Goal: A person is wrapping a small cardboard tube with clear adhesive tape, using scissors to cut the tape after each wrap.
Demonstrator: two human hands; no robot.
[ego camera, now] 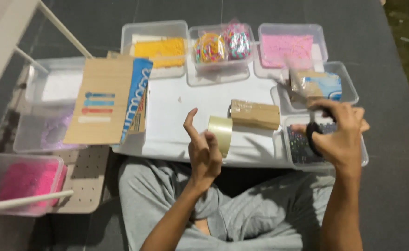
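The left hand (pixel 203 151) is being held half open above the white board (pixel 176 111), its fingers pinching a strip of tape (pixel 221 134). The tape is being stretched from a small cardboard box (pixel 254 114) lying on the board. Black-handled scissors (pixel 312 124) are being gripped by the closed right hand (pixel 341 132), over a clear tub (pixel 302 148).

There is one view only, from a camera on the person's head, tipped steeply down over their lap and grey shorts (pixel 241 214). It faces forward across a white board (pixel 176 111) towards clear plastic tubs (pixel 153 32), close enough that both forearms fill the lower frame.
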